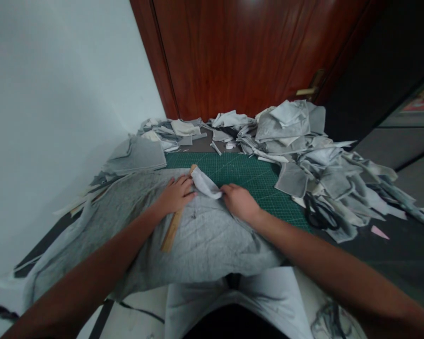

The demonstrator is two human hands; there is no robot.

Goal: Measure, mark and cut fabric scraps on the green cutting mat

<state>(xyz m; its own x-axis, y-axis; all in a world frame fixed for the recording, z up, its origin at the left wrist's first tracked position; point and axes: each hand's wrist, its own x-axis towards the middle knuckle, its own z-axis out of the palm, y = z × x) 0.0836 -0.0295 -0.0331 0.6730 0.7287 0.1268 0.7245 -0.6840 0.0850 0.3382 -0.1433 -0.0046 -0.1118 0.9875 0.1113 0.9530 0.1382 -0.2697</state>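
Grey fabric (pixel 205 235): my left hand (pixel 176 194) presses flat on it beside the wooden ruler (pixel 173 225). My right hand (pixel 239 201) pinches its folded white corner (pixel 205 183) closed.

We can't really see the scissors (pixel 318 214), they're half buried under the fabric scraps (pixel 325 169). Our left hand (pixel 176 194) covers the wooden ruler (pixel 172 230)'s middle.

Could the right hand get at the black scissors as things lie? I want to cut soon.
Probably yes. The scissors lie on the cutting mat's edge just right of the right hand, partly under grey scraps, handles exposed, nothing between.
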